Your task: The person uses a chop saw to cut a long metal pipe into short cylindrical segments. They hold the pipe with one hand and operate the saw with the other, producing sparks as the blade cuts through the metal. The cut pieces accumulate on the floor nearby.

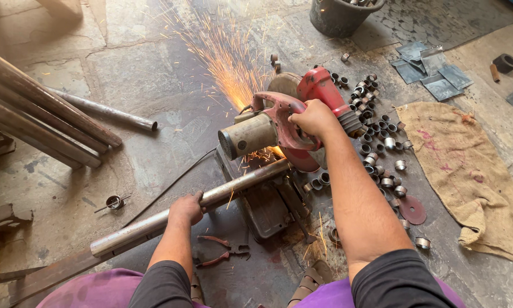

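Observation:
A red chop saw (279, 122) sits on the floor, its blade down on a long steel pipe (153, 222) and throwing orange sparks (228, 57) away from me. My right hand (313, 118) grips the saw's red handle. My left hand (186, 208) presses down on the pipe to the left of the saw's base (265, 208). The blade is mostly hidden behind the guard and motor.
Several short cut pipe rings (376, 142) lie right of the saw. A burlap sack (467, 171) lies further right, steel pipes (45, 120) rest at the left, pliers (222, 254) lie near my knees, and a dark bucket (339, 17) stands at the top.

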